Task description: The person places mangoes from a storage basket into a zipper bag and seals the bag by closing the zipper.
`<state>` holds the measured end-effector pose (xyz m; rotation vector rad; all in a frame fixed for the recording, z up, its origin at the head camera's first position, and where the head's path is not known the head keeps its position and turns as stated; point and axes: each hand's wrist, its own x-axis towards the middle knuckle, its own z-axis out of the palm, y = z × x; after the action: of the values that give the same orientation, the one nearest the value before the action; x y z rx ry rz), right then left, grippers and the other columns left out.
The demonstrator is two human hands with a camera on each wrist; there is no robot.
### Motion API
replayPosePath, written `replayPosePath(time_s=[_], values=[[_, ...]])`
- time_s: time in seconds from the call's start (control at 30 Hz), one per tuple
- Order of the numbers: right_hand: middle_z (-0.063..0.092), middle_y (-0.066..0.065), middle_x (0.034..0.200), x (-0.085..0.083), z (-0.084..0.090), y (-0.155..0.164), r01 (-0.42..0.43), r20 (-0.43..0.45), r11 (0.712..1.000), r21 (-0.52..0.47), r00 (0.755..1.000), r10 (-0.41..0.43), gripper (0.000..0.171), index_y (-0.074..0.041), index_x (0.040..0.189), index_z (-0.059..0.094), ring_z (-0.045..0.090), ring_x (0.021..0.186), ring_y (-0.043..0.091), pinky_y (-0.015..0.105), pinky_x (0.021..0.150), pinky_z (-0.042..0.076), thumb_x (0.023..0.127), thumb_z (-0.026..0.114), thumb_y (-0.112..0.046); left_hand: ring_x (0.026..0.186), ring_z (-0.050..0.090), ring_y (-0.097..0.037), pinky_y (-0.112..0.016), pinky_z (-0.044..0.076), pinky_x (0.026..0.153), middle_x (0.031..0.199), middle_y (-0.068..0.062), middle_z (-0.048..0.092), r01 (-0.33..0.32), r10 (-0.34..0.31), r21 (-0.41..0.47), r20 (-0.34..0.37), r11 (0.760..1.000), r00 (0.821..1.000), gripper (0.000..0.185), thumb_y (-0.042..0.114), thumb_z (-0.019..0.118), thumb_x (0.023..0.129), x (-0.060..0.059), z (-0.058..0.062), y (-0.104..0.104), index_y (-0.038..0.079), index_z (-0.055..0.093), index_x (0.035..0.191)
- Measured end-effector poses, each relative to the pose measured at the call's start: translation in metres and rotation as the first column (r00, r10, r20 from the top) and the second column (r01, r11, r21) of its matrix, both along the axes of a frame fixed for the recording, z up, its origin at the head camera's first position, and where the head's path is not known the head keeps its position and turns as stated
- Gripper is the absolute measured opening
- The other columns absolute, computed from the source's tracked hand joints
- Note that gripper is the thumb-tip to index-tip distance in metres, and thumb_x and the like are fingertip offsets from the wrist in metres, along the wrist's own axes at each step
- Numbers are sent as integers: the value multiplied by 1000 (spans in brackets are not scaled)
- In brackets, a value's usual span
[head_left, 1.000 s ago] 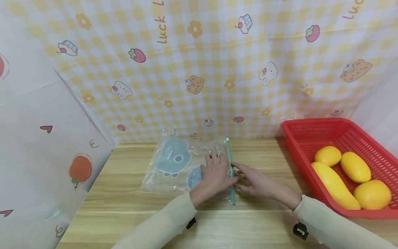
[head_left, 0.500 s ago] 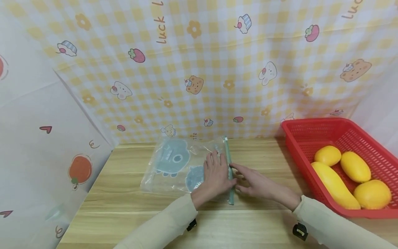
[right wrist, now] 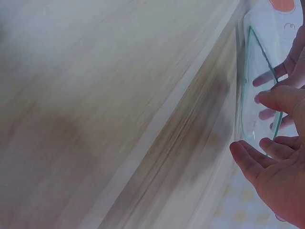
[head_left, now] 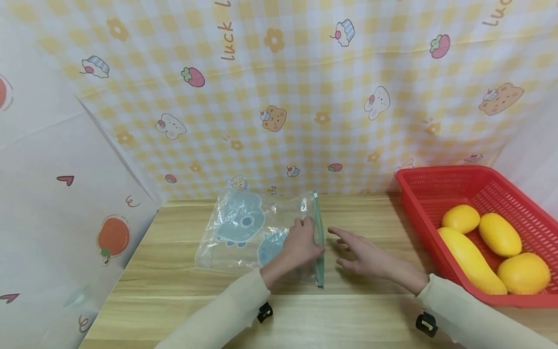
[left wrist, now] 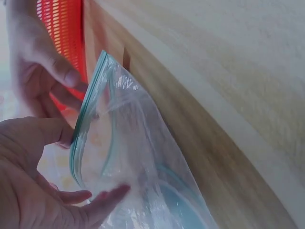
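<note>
Under the left hand [head_left: 301, 245], the zip bag [head_left: 253, 232]; right hand [head_left: 364, 254] beside.

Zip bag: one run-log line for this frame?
left hand: holds zip bag mouth open | right hand: open beside it, not touching | basket: four mangoes

The left hand [head_left: 300, 245] hides part of the zip bag [head_left: 244, 232].

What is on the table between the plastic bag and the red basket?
Only the right hand, hovering over bare wooden table between the plastic bag and the red basket; head view.
</note>
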<state>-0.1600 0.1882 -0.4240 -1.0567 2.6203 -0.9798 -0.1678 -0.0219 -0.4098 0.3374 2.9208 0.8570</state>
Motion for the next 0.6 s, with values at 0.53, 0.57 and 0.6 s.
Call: replayPosePath(time_s=[0.53, 0.57, 0.6], values=[[49, 26, 146, -2, 2, 15, 59, 8, 998, -7, 998, -59, 73, 4, 151, 36, 59, 120, 40, 54, 98, 51, 91, 77, -8, 86, 70, -27, -32, 61, 67, 116, -21, 67, -68, -47, 491, 219, 869, 975, 59, -11, 69, 79, -12, 4, -33, -6, 52, 136], [48, 26, 146, -3, 1, 15, 64, 20, 998, -13, 998, -64, 73, 4, 151, 36, 59, 121, 40, 55, 98, 51, 92, 77, -9, 85, 70, -27, -32, 61, 66, 117, -21, 66, -82, -55, 521, 243, 849, 968, 59, -12, 68, 79, -12, 4, -35, -6, 52, 136], [48, 26, 146, -4, 0, 15, 67, 27, 998, -20, 997, -66, 73, 4, 151, 36, 59, 121, 40, 55, 98, 50, 93, 77, -10, 84, 70, -28, -32, 61, 66, 117, -22, 66, -94, -63, 546, 261, 832, 963, 59, -12, 66, 78, -12, 4, -36, -7, 52, 136]])
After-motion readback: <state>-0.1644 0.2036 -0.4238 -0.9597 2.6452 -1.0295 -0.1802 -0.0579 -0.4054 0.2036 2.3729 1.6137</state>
